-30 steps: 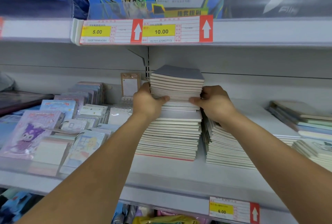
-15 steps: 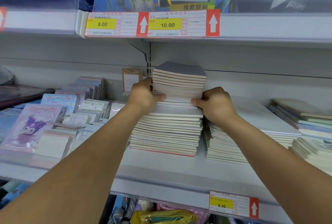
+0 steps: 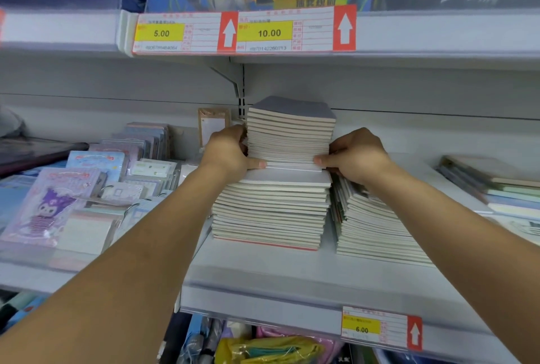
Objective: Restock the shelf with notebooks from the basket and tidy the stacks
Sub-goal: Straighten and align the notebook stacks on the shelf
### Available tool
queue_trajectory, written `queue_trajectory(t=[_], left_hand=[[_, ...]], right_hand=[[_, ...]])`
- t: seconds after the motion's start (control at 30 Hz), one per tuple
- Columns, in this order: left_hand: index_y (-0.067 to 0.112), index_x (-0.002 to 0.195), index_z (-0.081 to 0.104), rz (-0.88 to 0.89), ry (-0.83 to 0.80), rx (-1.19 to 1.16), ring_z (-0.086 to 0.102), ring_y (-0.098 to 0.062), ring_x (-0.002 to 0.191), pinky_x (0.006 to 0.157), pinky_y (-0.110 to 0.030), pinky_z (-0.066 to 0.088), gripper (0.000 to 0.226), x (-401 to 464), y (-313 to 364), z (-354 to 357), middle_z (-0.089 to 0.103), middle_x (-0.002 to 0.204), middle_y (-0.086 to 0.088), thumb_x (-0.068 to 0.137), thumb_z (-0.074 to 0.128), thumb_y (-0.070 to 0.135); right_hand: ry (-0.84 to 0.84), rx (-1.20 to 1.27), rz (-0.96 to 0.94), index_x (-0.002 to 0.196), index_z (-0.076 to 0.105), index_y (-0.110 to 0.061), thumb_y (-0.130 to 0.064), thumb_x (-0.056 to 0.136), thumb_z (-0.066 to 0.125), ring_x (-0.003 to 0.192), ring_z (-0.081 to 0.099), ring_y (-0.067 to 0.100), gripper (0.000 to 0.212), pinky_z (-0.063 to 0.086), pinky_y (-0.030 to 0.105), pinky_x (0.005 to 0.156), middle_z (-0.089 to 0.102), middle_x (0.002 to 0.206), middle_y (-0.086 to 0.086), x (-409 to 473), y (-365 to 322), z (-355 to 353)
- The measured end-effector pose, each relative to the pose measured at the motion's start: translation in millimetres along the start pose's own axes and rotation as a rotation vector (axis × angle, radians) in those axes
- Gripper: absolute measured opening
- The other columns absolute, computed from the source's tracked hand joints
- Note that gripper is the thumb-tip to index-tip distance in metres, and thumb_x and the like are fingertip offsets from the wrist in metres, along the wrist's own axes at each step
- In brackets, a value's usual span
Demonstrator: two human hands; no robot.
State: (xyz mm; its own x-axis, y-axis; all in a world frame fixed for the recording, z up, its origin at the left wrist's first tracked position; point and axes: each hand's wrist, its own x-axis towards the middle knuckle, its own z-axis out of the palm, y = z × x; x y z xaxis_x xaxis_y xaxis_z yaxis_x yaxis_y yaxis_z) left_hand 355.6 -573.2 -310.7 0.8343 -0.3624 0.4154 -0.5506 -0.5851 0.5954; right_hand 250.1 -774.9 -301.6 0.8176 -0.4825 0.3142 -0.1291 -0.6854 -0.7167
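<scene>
Centre frame, between character notepads (image 3: 43,211) (left) & a second stack (image 3: 377,226) (right): left hand (image 3: 230,153) & right hand (image 3: 356,153), fingers curled, clamp grey-covered notebook bundle (image 3: 290,133) atop shelf stack (image 3: 271,211).

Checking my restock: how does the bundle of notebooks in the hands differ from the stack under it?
The held bundle is gripped at its sides by the left hand and right hand; the lower stack lies free on the shelf. The bundle's top cover is darker grey-blue, the stack's paler. The bundle sits further back. Both show cream page edges.
</scene>
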Motion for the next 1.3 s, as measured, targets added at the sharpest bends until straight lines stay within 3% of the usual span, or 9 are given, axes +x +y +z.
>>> queue_trajectory(t=[0.07,0.33,0.53,0.7,0.8,0.9,1.0,1.17,1.3], left_hand=[[0.012,0.121,0.059,0.002,0.008,-0.003,0.062,-0.028,0.107,0.097,-0.037,0.050,0.061,-0.6,-0.4,0.8,0.068,0.116,-0.008,0.069,0.087,0.025],[0.012,0.121,0.061,-0.052,-0.002,-0.087,0.064,-0.026,0.109,0.099,-0.039,0.050,0.063,6.0,-11.9,3.0,0.068,0.118,-0.006,0.066,0.089,0.023],[0.013,0.122,0.056,-0.043,0.013,-0.134,0.064,-0.027,0.107,0.098,-0.040,0.051,0.064,2.6,-12.1,4.5,0.068,0.117,-0.007,0.068,0.088,0.021],[0.020,0.148,0.028,-0.008,0.082,-0.126,0.064,-0.029,0.104,0.093,-0.040,0.052,0.095,-10.2,-2.9,4.3,0.068,0.113,-0.009,0.072,0.085,0.018],[0.025,0.155,0.006,-0.007,0.112,-0.060,0.065,-0.029,0.100,0.087,-0.039,0.051,0.105,-17.9,1.3,5.6,0.069,0.107,-0.009,0.080,0.080,0.018],[0.040,0.152,-0.007,-0.008,0.128,-0.073,0.064,-0.027,0.090,0.080,-0.035,0.050,0.106,-22.1,5.7,4.4,0.068,0.102,-0.009,0.086,0.073,0.017],[0.043,0.151,-0.005,0.003,0.135,-0.087,0.058,-0.020,0.082,0.075,-0.030,0.046,0.103,-24.2,5.6,4.6,0.067,0.100,-0.007,0.087,0.071,0.018],[0.037,0.152,0.004,-0.004,0.145,-0.055,0.065,-0.028,0.097,0.081,-0.034,0.048,0.102,-16.7,-0.4,6.4,0.070,0.106,-0.007,0.083,0.076,0.019],[0.038,0.152,0.006,-0.003,0.133,-0.070,0.065,-0.029,0.099,0.087,-0.037,0.050,0.101,-16.8,-0.6,6.9,0.070,0.107,-0.008,0.083,0.076,0.018]], right_hand=[[-0.012,-0.029,-0.007,0.096,0.077,-0.007,-0.025,0.077,0.084,0.082,0.067,0.018,0.027,0.051,0.023,0.069,0.075,0.091,0.006,-3.1,0.2,2.4],[0.084,0.007,0.086,0.093,0.065,-0.008,-0.018,0.064,0.093,0.093,0.068,0.027,0.041,0.058,0.039,0.088,0.071,0.101,0.010,-7.0,-10.0,20.2],[0.066,-0.025,-0.008,0.125,0.063,-0.002,-0.028,0.056,0.097,0.108,0.064,0.024,0.080,0.053,0.030,0.092,0.067,0.121,0.010,-0.1,-1.8,8.5],[0.063,-0.149,-0.189,0.110,0.066,-0.008,-0.023,0.065,0.091,0.080,0.069,0.019,0.054,0.055,0.030,0.075,0.073,0.087,0.005,-3.0,2.6,6.1],[0.040,-0.118,-0.113,0.111,0.065,-0.004,-0.021,0.069,0.090,0.085,0.063,0.015,0.052,0.044,0.018,0.063,0.071,0.093,0.005,-3.4,4.6,3.8],[0.029,-0.086,-0.058,0.103,0.066,-0.005,-0.030,0.068,0.091,0.087,0.061,0.020,0.049,0.044,0.023,0.063,0.067,0.095,0.006,-2.9,9.1,0.9],[-0.001,-0.159,-0.121,0.105,0.064,-0.009,-0.033,0.070,0.089,0.093,0.061,0.022,0.049,0.040,0.017,0.061,0.066,0.104,0.008,1.1,8.4,-0.2],[-0.087,-0.372,-0.316,0.110,0.065,-0.006,-0.028,0.084,0.078,0.098,0.062,0.025,0.037,0.044,0.027,0.076,0.067,0.108,0.009,6.6,5.2,-0.2],[-0.032,-0.383,-0.383,0.112,0.061,-0.007,-0.024,0.087,0.072,0.096,0.061,0.027,0.032,0.050,0.034,0.082,0.067,0.104,0.009,1.1,13.2,7.9]])
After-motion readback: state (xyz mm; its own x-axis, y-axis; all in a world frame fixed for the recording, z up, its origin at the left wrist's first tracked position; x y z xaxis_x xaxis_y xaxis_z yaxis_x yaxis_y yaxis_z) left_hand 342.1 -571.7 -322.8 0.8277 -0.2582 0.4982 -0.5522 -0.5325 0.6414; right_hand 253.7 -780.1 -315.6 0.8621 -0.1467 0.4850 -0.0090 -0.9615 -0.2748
